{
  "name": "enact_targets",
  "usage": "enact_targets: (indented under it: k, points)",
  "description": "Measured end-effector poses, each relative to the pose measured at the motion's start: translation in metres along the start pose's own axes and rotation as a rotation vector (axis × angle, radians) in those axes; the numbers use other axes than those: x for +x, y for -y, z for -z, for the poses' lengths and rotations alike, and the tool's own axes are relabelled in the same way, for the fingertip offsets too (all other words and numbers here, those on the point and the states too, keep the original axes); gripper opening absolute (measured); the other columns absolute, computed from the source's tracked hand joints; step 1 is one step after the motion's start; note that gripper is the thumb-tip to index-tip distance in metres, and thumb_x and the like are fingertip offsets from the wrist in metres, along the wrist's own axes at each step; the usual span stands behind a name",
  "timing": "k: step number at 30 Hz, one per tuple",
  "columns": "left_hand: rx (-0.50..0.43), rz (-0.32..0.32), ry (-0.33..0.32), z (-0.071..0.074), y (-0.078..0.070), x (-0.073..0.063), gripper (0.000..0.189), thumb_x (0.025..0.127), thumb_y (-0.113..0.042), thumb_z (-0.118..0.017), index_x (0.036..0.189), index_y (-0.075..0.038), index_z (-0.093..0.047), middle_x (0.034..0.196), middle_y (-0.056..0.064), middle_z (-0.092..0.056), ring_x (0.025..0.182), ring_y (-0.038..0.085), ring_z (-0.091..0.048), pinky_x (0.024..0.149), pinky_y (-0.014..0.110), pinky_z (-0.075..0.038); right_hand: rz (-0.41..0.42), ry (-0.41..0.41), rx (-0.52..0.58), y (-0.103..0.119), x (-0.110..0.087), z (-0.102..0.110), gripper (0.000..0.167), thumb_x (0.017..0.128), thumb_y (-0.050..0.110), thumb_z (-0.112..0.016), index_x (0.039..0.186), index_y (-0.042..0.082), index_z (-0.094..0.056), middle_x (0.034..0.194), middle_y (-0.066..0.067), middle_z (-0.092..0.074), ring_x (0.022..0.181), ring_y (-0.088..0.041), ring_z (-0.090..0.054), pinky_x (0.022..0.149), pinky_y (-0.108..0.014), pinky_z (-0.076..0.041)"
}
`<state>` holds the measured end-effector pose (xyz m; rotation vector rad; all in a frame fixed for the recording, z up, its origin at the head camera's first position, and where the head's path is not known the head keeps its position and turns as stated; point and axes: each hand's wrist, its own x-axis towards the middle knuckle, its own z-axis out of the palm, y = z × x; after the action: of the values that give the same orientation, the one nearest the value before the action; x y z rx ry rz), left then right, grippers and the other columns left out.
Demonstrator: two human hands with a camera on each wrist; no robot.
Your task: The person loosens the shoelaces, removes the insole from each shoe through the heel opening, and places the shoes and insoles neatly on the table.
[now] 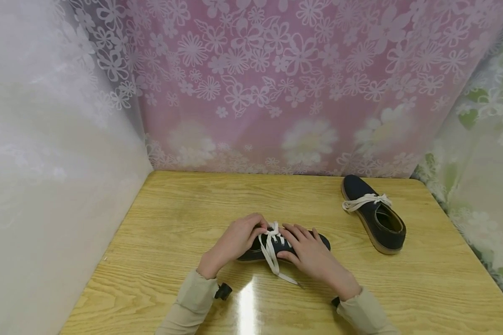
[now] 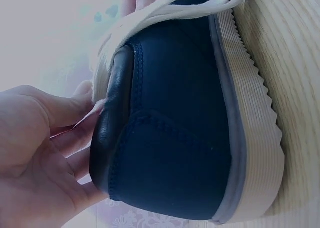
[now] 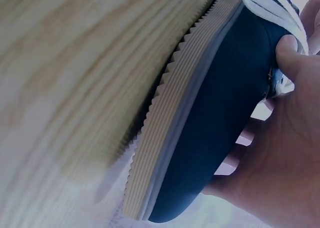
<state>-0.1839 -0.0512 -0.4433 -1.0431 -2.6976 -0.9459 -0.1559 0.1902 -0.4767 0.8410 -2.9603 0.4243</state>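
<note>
A dark navy shoe (image 1: 251,255) lies sole down on the table, toe to the right. Its white shoelace (image 1: 270,253) is looped at the top, with a strand trailing over the near side to the tabletop. The left hand (image 1: 239,238) pinches the lace between thumb and index finger above the shoe's opening, also seen in the left wrist view beside the dark collar (image 2: 114,123). Over the front of the shoe rests the right hand (image 1: 308,251), fingers fairly straight and spread, thumb toward the near side. In the right wrist view its thumb (image 3: 289,55) touches the shoe beside the lace.
A matching navy shoe (image 1: 366,209) with a tied white lace stands at the back right of the wooden table (image 1: 184,200). A pink floral curtain (image 1: 251,93) hangs behind the table, with pale sheets at the left and right sides.
</note>
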Motion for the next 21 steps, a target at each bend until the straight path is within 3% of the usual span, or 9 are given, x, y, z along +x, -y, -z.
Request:
enact_targets:
  k: [9, 15, 21]
  points:
    - [-0.010, -0.046, -0.024, 0.0015, 0.0078, 0.0015, 0.009, 0.103, -0.011, -0.058, 0.108, -0.006, -0.064, 0.117, 0.006, -0.063, 0.095, 0.016, -0.064, 0.079, 0.031, -0.054, -0.002, 0.012, 0.021, -0.0003, 0.0011, -0.0007, 0.066, 0.102, 0.052, -0.052, 0.155, 0.014, -0.042, 0.156, -0.014, -0.043, 0.142, -0.042, -0.040, 0.108, -0.074, -0.028]
    - [-0.003, -0.051, -0.018, 0.0040, 0.0085, 0.0015, 0.005, 0.104, -0.012, -0.057, 0.102, -0.010, -0.061, 0.124, 0.007, -0.059, 0.098, 0.017, -0.063, 0.077, 0.028, -0.054, 0.006, -0.004, 0.016, 0.0000, 0.0008, -0.0014, 0.065, 0.102, 0.051, -0.053, 0.155, 0.015, -0.043, 0.154, -0.014, -0.045, 0.141, -0.041, -0.042, 0.108, -0.073, -0.030]
    - [-0.053, 0.025, 0.050, 0.0082, 0.0052, 0.0005, 0.005, 0.104, -0.018, -0.059, 0.101, -0.014, -0.062, 0.103, -0.002, -0.063, 0.086, 0.013, -0.059, 0.074, 0.029, -0.050, 0.006, 0.001, 0.033, -0.0017, 0.0001, -0.0009, 0.067, 0.101, 0.052, -0.053, 0.154, 0.013, -0.043, 0.155, -0.014, -0.044, 0.142, -0.042, -0.040, 0.108, -0.074, -0.028]
